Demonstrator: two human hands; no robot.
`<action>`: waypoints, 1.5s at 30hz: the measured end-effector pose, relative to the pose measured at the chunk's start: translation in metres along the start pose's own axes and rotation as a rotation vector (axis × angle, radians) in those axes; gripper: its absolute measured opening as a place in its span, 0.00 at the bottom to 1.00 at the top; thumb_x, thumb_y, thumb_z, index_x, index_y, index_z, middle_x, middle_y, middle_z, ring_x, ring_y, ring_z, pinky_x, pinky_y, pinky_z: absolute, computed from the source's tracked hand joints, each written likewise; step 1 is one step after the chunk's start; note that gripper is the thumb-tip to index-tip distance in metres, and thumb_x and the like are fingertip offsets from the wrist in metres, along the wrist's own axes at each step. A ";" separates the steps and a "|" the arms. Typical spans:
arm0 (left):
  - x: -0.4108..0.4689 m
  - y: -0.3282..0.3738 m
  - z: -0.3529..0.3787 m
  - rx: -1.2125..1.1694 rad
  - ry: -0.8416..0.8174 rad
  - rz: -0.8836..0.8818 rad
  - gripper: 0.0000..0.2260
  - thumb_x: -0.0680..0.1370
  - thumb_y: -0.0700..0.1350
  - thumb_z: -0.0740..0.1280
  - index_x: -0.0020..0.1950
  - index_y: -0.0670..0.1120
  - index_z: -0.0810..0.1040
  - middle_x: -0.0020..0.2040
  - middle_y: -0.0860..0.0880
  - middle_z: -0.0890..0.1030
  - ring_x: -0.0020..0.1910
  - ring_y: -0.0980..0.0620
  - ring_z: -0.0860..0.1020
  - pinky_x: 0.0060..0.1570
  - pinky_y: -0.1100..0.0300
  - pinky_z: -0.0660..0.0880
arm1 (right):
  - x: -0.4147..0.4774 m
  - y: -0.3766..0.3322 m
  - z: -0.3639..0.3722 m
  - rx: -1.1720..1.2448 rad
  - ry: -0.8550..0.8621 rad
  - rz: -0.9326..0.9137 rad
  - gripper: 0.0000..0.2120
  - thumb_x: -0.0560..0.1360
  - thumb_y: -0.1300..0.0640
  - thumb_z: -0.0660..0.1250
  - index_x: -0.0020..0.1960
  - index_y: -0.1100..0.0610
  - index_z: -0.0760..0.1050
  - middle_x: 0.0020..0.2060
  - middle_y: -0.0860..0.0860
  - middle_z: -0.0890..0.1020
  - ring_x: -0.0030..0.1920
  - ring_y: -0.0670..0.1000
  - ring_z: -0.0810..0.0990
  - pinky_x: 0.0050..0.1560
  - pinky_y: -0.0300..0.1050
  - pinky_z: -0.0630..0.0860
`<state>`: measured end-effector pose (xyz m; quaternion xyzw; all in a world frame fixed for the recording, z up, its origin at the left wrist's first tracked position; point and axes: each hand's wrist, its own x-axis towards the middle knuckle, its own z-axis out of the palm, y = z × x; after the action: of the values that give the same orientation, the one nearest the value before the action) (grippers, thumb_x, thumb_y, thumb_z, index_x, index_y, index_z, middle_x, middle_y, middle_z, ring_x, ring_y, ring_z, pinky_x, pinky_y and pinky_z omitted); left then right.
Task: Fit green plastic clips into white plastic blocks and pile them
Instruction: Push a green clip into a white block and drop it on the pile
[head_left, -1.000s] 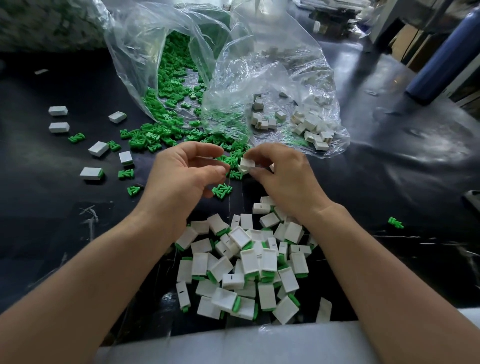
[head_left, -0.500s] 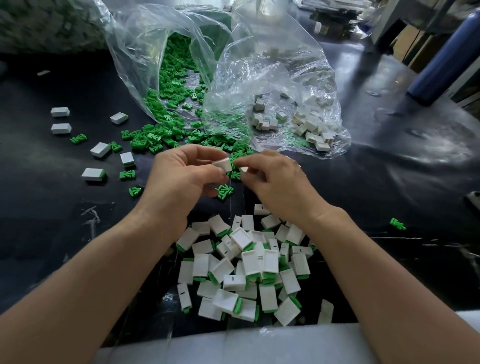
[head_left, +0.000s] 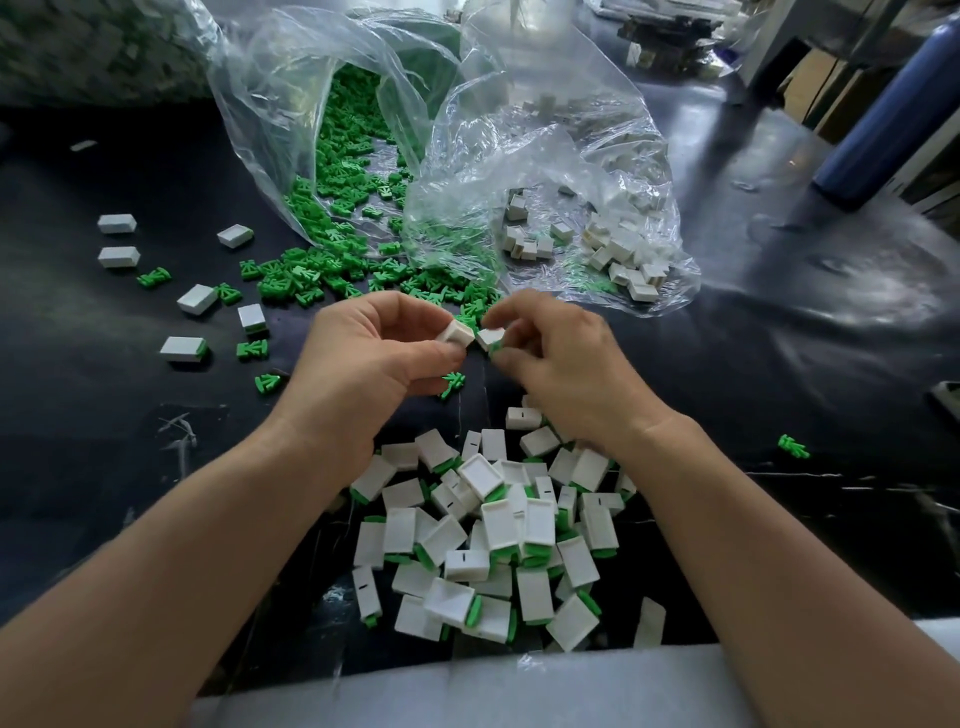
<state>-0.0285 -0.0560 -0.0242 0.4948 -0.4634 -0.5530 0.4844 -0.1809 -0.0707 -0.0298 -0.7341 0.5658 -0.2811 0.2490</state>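
The person's left hand (head_left: 374, 358) is held above the black counter (head_left: 779, 364), with its thumb and curled fingers pinching a small white rectangular plastic block (head_left: 457, 332). The right hand (head_left: 566, 364) is just beside it, its fingertips clamped on a second white plastic block (head_left: 491, 336) that shows a bit of green at its lower edge. The two blocks are nearly touching, corner to corner; whether they actually touch cannot be told.

Beneath the wrists, close to the person, lies a loose pile of white blocks with green clips fitted (head_left: 498, 530), the pieces lying at all angles. Beyond the hands, a clear plastic bag (head_left: 270, 104) lies open on its side, and small green plastic clips (head_left: 353, 156) spill from its mouth onto the counter. A second clear plastic bag (head_left: 571, 156) next to it, on the right, holds unfitted white blocks (head_left: 618, 254).

Several stray white blocks (head_left: 197, 300) and a few clips are scattered over the left part of the counter. A single green clip (head_left: 793, 447) lies well apart on the right. A blue cylinder (head_left: 883, 119) stands at the far right, and a pale foam strip (head_left: 467, 686) runs along the near edge.
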 end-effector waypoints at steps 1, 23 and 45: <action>0.000 0.000 0.000 0.021 -0.001 0.009 0.08 0.69 0.32 0.71 0.37 0.44 0.78 0.31 0.53 0.81 0.32 0.58 0.79 0.32 0.66 0.77 | 0.000 0.000 -0.003 0.097 0.021 0.020 0.08 0.74 0.62 0.66 0.50 0.51 0.77 0.34 0.43 0.74 0.34 0.38 0.72 0.39 0.31 0.71; -0.002 0.000 0.001 0.036 -0.043 0.036 0.06 0.70 0.32 0.70 0.39 0.43 0.78 0.33 0.49 0.82 0.31 0.56 0.80 0.31 0.65 0.77 | -0.005 -0.013 -0.010 0.661 0.017 0.084 0.09 0.73 0.67 0.66 0.40 0.54 0.76 0.29 0.46 0.79 0.31 0.42 0.78 0.33 0.32 0.75; -0.001 -0.002 -0.002 0.066 -0.052 0.063 0.10 0.68 0.34 0.72 0.43 0.47 0.78 0.34 0.51 0.83 0.34 0.55 0.81 0.34 0.63 0.78 | -0.005 -0.009 -0.005 0.614 0.064 0.008 0.08 0.73 0.64 0.68 0.39 0.52 0.76 0.28 0.45 0.79 0.31 0.42 0.78 0.33 0.35 0.74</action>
<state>-0.0270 -0.0547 -0.0261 0.4810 -0.5092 -0.5347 0.4728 -0.1791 -0.0643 -0.0208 -0.6131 0.4649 -0.4610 0.4422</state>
